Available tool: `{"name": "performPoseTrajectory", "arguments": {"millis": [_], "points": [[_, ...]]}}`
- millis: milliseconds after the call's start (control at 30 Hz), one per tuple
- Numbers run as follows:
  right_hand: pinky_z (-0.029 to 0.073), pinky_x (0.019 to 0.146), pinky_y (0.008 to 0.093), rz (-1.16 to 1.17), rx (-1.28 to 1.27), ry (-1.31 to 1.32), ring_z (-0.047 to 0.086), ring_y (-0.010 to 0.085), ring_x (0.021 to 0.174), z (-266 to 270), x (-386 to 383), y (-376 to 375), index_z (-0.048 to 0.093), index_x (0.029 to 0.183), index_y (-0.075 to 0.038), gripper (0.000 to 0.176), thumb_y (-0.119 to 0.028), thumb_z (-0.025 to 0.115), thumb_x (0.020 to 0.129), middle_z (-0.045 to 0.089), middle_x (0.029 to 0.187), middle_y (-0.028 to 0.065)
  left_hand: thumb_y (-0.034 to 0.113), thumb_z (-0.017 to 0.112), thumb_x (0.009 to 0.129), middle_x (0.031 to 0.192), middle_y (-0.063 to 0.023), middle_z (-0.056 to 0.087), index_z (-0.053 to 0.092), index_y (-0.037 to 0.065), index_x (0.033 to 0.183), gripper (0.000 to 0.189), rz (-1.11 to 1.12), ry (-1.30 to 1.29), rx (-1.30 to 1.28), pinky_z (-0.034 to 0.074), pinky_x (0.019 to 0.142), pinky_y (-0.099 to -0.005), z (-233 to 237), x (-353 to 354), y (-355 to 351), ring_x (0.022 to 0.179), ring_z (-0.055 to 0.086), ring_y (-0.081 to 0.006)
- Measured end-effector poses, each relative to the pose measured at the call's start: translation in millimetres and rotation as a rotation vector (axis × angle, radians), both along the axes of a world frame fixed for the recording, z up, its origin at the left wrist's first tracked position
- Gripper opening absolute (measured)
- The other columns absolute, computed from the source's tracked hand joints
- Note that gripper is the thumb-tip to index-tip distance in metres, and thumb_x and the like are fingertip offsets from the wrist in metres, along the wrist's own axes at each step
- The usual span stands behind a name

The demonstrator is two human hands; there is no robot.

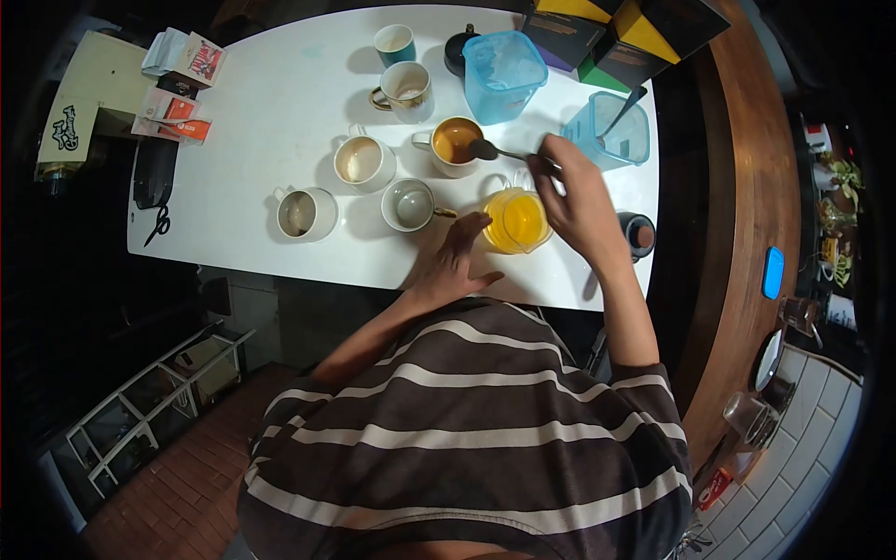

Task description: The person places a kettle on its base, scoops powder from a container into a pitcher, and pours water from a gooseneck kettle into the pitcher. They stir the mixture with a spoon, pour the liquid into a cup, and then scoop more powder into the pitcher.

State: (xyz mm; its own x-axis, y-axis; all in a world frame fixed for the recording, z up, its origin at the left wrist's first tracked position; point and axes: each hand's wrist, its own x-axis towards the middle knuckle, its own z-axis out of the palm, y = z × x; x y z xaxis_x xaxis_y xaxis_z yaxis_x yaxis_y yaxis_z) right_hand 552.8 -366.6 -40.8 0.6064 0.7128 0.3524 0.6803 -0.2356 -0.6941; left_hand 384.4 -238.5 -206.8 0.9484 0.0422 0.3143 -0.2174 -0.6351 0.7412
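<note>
My right hand (579, 201) is closed on the handle of a dark spoon (504, 152). The spoon's bowl is at the right rim of a white mug (455, 146) with orange-brown liquid in it. Below the spoon stands a clear glass jug (516, 222) of yellow liquid. My left hand (455, 265) has its fingers apart, with fingertips at the jug's left side. Left of the jug is a white cup (408, 204) with a gold handle. Two more cups (364, 163) (306, 215) stand further left, pale residue inside.
Behind are a gold-handled mug (407, 91), a blue-white cup (395, 45) and a blue container (504, 77). Another blue container (608, 130) holds a utensil. Dark boxes (611, 42) stand at the back right, a black jar (637, 235) at the right edge, and scissors (161, 225) at the left.
</note>
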Motion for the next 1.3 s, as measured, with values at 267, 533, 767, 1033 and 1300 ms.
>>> {"name": "performPoseTrajectory", "arguments": {"millis": [267, 533, 767, 1033, 1300], "points": [[0.045, 0.067, 0.0423, -0.134, -0.271, -0.207, 0.056, 0.0324, 0.078, 21, -38, -71, 0.059, 0.091, -0.001, 0.011, -0.003, 0.067, 0.086, 0.052, 0.084, 0.0128, 0.033, 0.089, 0.068, 0.153, -0.0224, 0.032, 0.024, 0.0, 0.15, 0.11, 0.012, -0.004, 0.007, 0.032, 0.117, -0.0453, -3, 33, -14, 0.141, 0.035, -0.0389], [0.049, 0.065, 0.0382, 0.004, -0.44, -0.213, 0.057, 0.0231, 0.08, -29, -37, -74, 0.064, 0.098, -0.01, 0.015, -0.011, 0.068, 0.084, 0.052, 0.086, 0.0065, 0.037, 0.091, 0.064, 0.141, -0.0178, 0.051, 0.037, -0.001, 0.144, 0.104, 0.093, 0.02, 0.126, 0.038, 0.111, -0.0434, 6, 49, -16, 0.132, 0.048, -0.0326], [0.051, 0.067, 0.0361, 0.016, -0.481, -0.348, 0.058, 0.0219, 0.085, -52, -28, -71, 0.063, 0.106, -0.013, 0.024, -0.014, 0.068, 0.083, 0.056, 0.095, 0.0047, 0.031, 0.091, 0.063, 0.14, -0.0159, 0.05, 0.04, 0.003, 0.143, 0.099, 0.125, -0.165, 0.102, 0.041, 0.108, -0.0449, 3, 45, -17, 0.127, 0.05, -0.0337], [0.051, 0.072, 0.039, -0.019, -0.45, -0.208, 0.059, 0.0256, 0.086, -63, -32, -71, 0.061, 0.101, -0.007, 0.016, -0.014, 0.067, 0.087, 0.057, 0.095, 0.007, 0.031, 0.089, 0.063, 0.14, -0.0138, 0.047, 0.043, 0.007, 0.143, 0.096, 0.136, -0.195, 0.094, 0.037, 0.111, -0.0477, -5, 45, -19, 0.13, 0.044, -0.0345], [0.048, 0.074, 0.0418, -0.03, -0.283, -0.025, 0.057, 0.0286, 0.086, -67, -39, -67, 0.062, 0.1, -0.006, 0.015, -0.011, 0.067, 0.087, 0.055, 0.093, 0.0103, 0.025, 0.091, 0.058, 0.14, -0.0153, 0.047, 0.04, 0.005, 0.143, 0.101, 0.121, -0.189, 0.135, 0.037, 0.111, -0.0469, 0, 45, -18, 0.13, 0.046, -0.0349]]}}
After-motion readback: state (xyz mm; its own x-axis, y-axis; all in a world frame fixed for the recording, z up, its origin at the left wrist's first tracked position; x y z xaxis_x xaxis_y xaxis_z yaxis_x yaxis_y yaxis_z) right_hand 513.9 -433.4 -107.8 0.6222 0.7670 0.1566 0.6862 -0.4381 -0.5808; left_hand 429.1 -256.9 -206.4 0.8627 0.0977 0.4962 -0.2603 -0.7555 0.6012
